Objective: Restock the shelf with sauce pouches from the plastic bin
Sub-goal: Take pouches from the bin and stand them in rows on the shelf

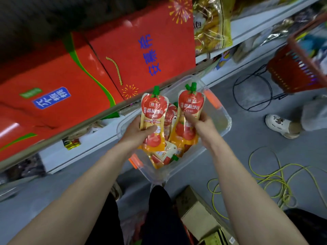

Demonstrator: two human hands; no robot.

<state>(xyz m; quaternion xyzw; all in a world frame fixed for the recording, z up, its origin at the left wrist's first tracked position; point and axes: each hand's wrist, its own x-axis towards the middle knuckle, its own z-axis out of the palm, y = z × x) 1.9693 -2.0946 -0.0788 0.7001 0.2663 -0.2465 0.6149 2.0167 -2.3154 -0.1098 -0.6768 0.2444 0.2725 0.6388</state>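
A clear plastic bin [223, 121] with orange latches sits on the grey floor below the shelf. My left hand [139, 131] grips one red-and-yellow tomato sauce pouch [154, 110] with a green cap, held upright above the bin. My right hand [200, 122] grips a second sauce pouch [191, 105] of the same kind beside it. Several more pouches [164, 156] lie in the bin under my hands, partly hidden.
Big red gift boxes [106, 64] fill the shelf [85, 124] at upper left. A red shopping basket [297, 68] hangs at right. Another person's white shoe [281, 126], black and yellow cables [276, 179], and cardboard boxes [200, 214] lie on the floor.
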